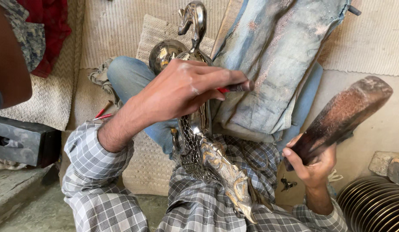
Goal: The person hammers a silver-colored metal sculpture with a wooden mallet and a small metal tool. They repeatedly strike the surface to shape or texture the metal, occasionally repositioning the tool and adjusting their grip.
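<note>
While lying across the person's lap, the metal swan figure (203, 146) is pointing its neck away, and the left hand (186, 88) is pinching a red-tipped chisel (236, 88) over its body, hiding that part. The right hand (313, 163) is gripping a dark wooden mallet (341, 114) raised aside. Folded denim (272, 64) is lying just beyond, red tools (103, 112) left, ribbed metal plates (373, 206) right.

A dark metal block (23, 141) sits at the left, red-handled tools (103, 112) lie on the woven mat (57, 90), and stacked ribbed metal plates (373, 206) rest near right.
</note>
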